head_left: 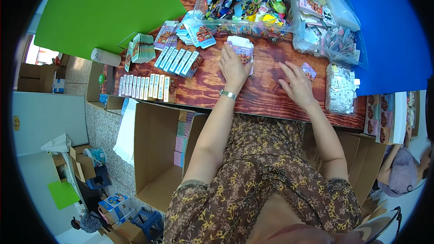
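On the wooden-patterned table, my left hand (233,68) lies over the left edge of a flat purple-and-white carton (244,58), its fingers stretched out. The carton's white flap points away from me. To the right, my right hand (296,84) hovers or rests near the tabletop with its fingers apart and nothing between them. Just beyond its knuckles lies a small purple printed packet (308,71). A see-through bin (246,28) of mixed colourful small items stands beyond both hands.
Rows of small boxes (147,86) and stacked flat cartons (143,48) stand at left. A second clear bin (312,50) and a tub of white packets (341,88) are at right. An open cardboard box (156,144) sits below the table edge. Other people are nearby.
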The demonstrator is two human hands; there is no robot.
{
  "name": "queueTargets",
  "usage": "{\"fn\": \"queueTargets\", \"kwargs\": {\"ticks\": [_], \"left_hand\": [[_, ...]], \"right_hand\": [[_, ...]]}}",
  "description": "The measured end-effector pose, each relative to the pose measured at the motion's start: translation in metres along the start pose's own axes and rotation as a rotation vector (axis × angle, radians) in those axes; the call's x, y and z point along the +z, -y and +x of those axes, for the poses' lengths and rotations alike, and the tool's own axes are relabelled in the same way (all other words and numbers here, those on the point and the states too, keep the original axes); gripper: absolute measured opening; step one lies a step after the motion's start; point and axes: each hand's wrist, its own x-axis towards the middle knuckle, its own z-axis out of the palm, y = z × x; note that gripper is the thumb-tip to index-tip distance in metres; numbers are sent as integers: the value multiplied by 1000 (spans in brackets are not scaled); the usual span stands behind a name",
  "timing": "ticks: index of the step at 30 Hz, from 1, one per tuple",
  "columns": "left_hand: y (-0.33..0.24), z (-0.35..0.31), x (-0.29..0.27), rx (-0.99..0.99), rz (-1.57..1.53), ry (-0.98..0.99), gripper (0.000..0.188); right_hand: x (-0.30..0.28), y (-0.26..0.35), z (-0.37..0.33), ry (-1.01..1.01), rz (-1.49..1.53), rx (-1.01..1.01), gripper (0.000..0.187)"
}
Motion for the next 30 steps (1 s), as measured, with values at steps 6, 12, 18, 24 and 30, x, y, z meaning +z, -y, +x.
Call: {"fn": "queueTargets", "kwargs": {"ticks": [6, 12, 18, 24, 30], "left_hand": [[-25, -49, -24, 244, -305, -149, 100], [-35, -98, -14, 318, -451, -126, 91], [-33, -111, -5, 421, -504, -144, 88], [-33, -114, 3, 447, -497, -153, 90], [-36, -115, -1, 403, -518, -111, 92]], "right_hand": [[7, 33, 13, -120, 298, -54, 49], [22, 36, -7, -176, 415, -104, 46], [17, 44, -23, -243, 666, 81, 45], [7, 39, -20, -306, 160, -355, 40], [14, 29, -29, -329, 228, -285, 30]]}}
